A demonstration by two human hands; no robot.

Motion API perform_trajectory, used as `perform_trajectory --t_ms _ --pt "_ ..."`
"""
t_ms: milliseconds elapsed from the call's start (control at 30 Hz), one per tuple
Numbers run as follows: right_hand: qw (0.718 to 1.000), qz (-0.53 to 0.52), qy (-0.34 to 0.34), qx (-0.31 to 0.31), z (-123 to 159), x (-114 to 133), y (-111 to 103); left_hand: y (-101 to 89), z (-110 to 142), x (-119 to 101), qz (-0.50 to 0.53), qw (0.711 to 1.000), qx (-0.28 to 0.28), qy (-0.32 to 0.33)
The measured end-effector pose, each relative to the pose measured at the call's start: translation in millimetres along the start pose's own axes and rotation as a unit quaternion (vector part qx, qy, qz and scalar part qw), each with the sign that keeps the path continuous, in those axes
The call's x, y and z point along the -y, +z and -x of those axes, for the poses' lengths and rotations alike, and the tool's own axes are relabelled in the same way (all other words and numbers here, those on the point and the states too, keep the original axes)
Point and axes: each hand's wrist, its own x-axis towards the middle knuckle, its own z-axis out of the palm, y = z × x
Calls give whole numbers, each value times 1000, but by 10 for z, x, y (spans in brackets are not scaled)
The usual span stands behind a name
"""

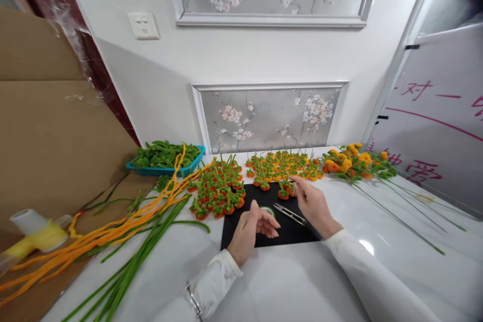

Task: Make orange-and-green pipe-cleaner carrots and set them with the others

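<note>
My left hand (252, 229) hovers over the black mat (241, 236) with curved fingers, thumb raised apart, nothing visible in it. Beneath its fingers is a round tape roll with a green rim (267, 210), partly covered. Thread snips (289, 214) lie between my hands. At the mat's back edge, the fingers of my right hand (312, 205) are pinched at a small orange chenille flower (292, 189) with a green base; the fingertips partly hide it. Another such flower (283, 194) stands just left of it.
Rows of orange flower heads with green stems (221, 191) and yellow-orange ones (279, 163) stand behind the mat. Finished flowers (350, 158) lie right. At left are a blue tray (198, 158) of green leaves, orange chenille strips (128, 224) and green stems (141, 251). A wall (166, 70) rises behind.
</note>
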Motion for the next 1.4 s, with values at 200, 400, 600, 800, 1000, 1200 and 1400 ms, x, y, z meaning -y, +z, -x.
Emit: perform_trajectory --t_ms 200,400,600,800,1000,1200,1400 --pt "1000 0 -6 2 5 10 11 -1 6 4 0 1000 9 -3" --pt "1000 2 -10 -2 10 19 23 7 28 -3 -3 1000 17 -3" --pt "1000 -1 -13 3 13 24 22 14 28 -10 -5 1000 23 -2" --pt "1000 -10 -20 5 4 51 8 20 32 -5 -3 1000 27 -3" --pt "1000 -14 -22 7 9 50 7 22 51 -9 -6 1000 30 -2" --pt "999 -21 -26 13 6 65 -2 25 46 -14 -7 1000 30 -4" --pt "999 -29 -27 15 7 70 0 26 50 -3 -6 999 31 -5"
